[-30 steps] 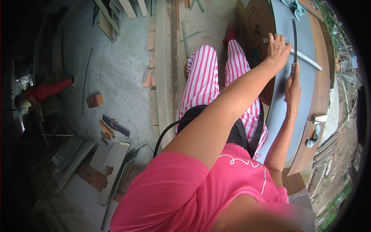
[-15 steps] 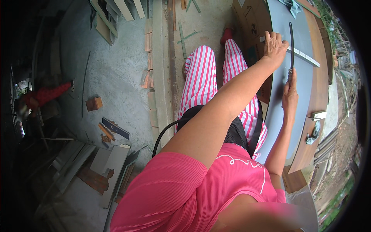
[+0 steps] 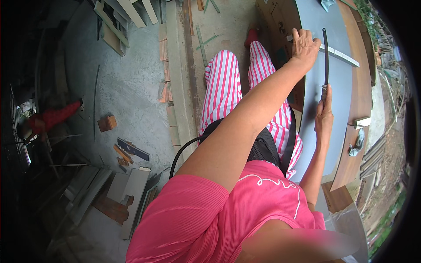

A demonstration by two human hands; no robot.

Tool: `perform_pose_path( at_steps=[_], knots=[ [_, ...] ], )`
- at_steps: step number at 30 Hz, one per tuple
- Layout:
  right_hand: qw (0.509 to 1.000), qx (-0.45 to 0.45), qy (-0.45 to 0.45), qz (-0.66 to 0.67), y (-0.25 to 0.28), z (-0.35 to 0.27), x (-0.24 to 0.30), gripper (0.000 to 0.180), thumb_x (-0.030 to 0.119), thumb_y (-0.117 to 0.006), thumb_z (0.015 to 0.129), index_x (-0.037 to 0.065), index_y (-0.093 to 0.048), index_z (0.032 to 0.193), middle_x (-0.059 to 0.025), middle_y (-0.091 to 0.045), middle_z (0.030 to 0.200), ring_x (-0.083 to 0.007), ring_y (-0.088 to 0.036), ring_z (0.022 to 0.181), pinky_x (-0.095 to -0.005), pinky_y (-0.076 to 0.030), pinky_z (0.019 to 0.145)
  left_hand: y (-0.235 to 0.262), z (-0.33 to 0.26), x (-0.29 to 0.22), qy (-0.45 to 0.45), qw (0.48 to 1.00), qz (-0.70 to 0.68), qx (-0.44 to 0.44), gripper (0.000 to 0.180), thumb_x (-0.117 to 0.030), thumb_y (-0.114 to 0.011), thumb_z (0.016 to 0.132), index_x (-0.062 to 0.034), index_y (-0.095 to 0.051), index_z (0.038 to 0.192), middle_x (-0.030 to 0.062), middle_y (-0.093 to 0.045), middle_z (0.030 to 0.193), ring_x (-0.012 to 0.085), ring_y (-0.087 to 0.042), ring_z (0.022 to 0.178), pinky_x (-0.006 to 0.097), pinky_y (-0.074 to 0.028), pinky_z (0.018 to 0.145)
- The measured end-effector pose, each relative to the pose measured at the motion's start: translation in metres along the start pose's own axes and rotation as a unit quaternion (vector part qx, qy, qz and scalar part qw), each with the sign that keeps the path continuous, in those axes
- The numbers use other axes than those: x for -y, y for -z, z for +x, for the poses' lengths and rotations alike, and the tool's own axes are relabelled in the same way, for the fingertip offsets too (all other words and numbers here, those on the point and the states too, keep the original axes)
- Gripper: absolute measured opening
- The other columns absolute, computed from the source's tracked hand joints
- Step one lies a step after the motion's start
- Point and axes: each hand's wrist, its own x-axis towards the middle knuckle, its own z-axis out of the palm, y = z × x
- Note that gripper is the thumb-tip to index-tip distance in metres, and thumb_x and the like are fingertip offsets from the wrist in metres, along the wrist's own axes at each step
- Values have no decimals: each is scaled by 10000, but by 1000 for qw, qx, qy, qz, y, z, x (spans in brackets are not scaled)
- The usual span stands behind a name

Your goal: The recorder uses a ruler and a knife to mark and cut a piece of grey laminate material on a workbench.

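Note:
A narrow white strip [image 3: 343, 56] lies across a grey-blue board [image 3: 344, 101] on my right. My left hand [image 3: 304, 46] is closed over the strip's left end, at the board's edge. My right hand [image 3: 324, 114] grips a thin black hacksaw blade [image 3: 326, 52] by its wrapped end. The blade points away from me and crosses the strip just right of my left fingers. Whether its teeth have cut into the strip cannot be seen.
A cardboard box [image 3: 280, 22] stands under the board's left side. Brown wooden panels [image 3: 357, 114] run along its right, with a pale cloth [image 3: 357, 144] on them. Boards and offcuts [image 3: 133, 149] lie on the concrete floor at left. Another person's red sleeve [image 3: 61, 111] shows far left.
My right hand has drawn the blade back toward me a little across the strip. My left hand keeps its hold on the strip. The whole view has shifted slightly.

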Motion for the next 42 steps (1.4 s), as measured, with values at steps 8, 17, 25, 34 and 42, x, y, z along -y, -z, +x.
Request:
perform_pose_path(
  at_steps=[8,17,25,34,42],
  knots=[
    [999,2,-22,27,4,-1,4,566,82,-401,949,307,-240,1443,-128,-524,1299,-333,-531,1155,-402,-465,889,1,3,-3,-21,999,0,-32,146,-255,-619,825,-145,-688,892,130,-566,892,278,-481,920,460,-295,843],
    [997,-57,50,26,-12,106,25,547,121,-396,911,253,-275,1428,-216,-630,1049,-418,-615,874,-475,-466,767,1,3,2,-15,999,-9,-28,159,-271,-649,800,-134,-676,875,137,-581,869,288,-501,916,447,-312,821],
    [1000,-25,-8,18,1,7,5,560,98,-405,918,265,-260,1433,-227,-628,1038,-419,-617,890,-478,-470,741,2,0,-1,-22,999,-13,-25,176,-282,-647,808,-134,-674,900,137,-582,880,285,-497,910,446,-315,820],
    [1000,-19,-9,4,-1,-7,-2,583,76,-405,915,271,-241,1439,-228,-627,1030,-409,-629,835,-492,-458,715,2,2,0,-24,999,-12,-31,180,-276,-645,810,-124,-673,902,134,-582,873,279,-496,899,443,-313,819],
    [997,-59,40,24,-10,97,27,552,116,-403,908,247,-279,1429,-244,-632,806,-389,-619,706,-487,-453,667,11,3,-1,-18,999,-1,-32,177,-268,-645,810,-120,-664,905,131,-577,875,278,-496,901,437,-315,821]
  ],
)
